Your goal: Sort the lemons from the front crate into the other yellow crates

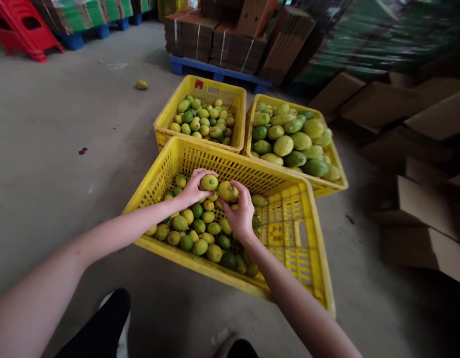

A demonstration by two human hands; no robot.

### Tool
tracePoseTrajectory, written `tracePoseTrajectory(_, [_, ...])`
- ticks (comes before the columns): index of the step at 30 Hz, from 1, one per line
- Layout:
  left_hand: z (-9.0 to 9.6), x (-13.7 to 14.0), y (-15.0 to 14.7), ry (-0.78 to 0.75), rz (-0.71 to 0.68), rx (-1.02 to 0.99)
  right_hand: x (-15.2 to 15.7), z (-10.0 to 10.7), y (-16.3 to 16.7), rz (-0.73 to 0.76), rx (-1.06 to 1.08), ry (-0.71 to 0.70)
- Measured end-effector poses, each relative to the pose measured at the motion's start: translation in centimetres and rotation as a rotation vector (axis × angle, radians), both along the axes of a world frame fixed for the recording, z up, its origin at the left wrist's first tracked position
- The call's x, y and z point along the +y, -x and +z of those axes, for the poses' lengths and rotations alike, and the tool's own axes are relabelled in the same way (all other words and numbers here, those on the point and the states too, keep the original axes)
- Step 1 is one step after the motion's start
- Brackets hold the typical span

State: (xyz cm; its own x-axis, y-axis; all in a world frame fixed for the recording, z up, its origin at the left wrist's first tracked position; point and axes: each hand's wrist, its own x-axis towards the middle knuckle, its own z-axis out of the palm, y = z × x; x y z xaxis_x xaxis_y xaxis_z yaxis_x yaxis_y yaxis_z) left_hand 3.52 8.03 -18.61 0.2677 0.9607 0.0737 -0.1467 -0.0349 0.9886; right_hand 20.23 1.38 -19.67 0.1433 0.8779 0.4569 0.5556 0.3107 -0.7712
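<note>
My left hand [195,190] is closed around a yellow-green lemon [209,182]. Beside it, my right hand [242,209] grips another lemon [227,191], a yellower one. Both hands are held side by side above the front yellow crate [319,263], the two lemons close together. Many green and yellow lemons [199,226] lie in the left and middle part of that crate, some hidden by my hands and forearms.
Behind stand two more yellow crates: the left crate [163,127] holds small lemons, the right crate [338,171] larger ones. One lemon [141,85] lies on the floor. Cardboard boxes [420,204] are at right, a blue pallet [218,72] of flattened cartons behind, a red stool [25,27] far left.
</note>
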Motion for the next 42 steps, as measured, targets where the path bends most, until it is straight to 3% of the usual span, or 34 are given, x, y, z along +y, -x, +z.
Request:
tracePoseTrajectory(4, [0.5,-0.2,0.1,0.011,-0.065,-0.017,0.0,0.5,0.0,-0.012,0.087,0.039])
tracePoseTrajectory(7, [0.6,0.0,0.1,0.088,-0.098,-0.08,0.0,1.0,0.1,-0.029,0.275,0.103])
tracePoseTrajectory(11, [0.8,0.6,0.1,0.425,-0.096,-0.352,0.6,1.4,-0.1,0.027,0.75,0.254])
tracePoseTrajectory(14, [1.5,1.2,0.4,0.668,-0.142,-0.535,1.1,1.9,-0.5,0.124,1.107,0.443])
tracePoseTrajectory(18, [2.4,1.5,1.1,0.775,-0.176,-0.563,1.2,2.6,-1.0,0.164,1.373,0.63])
tracePoseTrajectory(29, [1.9,0.2,0.4,0.592,-0.388,-0.269,0.8,3.1,-0.7,0.198,1.344,0.643])
tracePoseTrajectory(32, [1.9,0.3,0.5,0.693,-0.287,-0.37,0.8,3.3,-0.8,0.189,1.426,0.663])
tracePoseTrajectory(37, [1.9,1.0,0.9,0.922,0.011,-0.585,0.8,3.4,-1.1,0.164,1.555,0.704])
tracePoseTrajectory(40, [1.4,1.8,0.7,0.983,0.096,-0.538,1.0,3.1,-1.3,0.122,1.57,0.69])
tracePoseTrajectory(42, [0.7,1.9,0.5,0.983,0.037,-0.421,1.2,2.7,-1.4,0.057,1.579,0.688])
